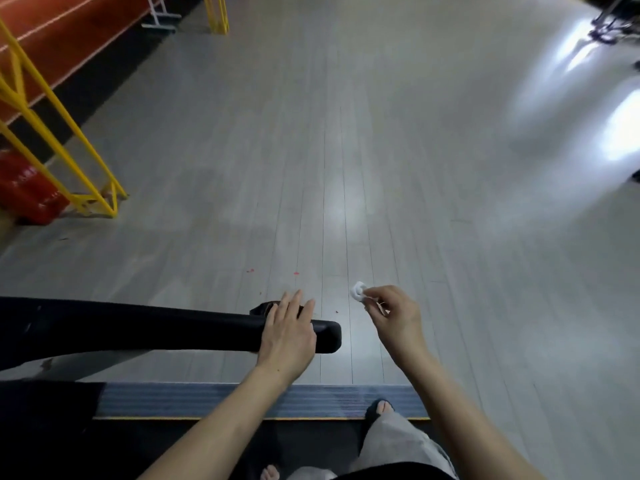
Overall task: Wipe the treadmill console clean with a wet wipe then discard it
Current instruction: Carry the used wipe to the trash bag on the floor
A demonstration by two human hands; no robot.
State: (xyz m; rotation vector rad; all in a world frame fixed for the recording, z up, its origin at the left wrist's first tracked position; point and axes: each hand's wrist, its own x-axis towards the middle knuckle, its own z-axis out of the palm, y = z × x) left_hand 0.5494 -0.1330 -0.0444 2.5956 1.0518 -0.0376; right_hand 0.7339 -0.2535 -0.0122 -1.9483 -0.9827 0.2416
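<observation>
My right hand (393, 315) pinches a small crumpled white wet wipe (359, 291) between thumb and fingertips, held out over the grey floor. My left hand (288, 336) rests flat, fingers straight, on the end of the treadmill's black padded handrail (156, 329), which runs in from the left edge. The treadmill console is outside the view. At the bottom, the treadmill's ribbed grey side rail (207, 398) and dark deck show beneath my arms.
Grey plank floor (381, 150) stretches ahead. A yellow metal frame (69, 133) with a red object (27, 192) beside it stands at the left, next to a red track surface. Dark equipment sits at the top right corner. My legs and feet show at the bottom.
</observation>
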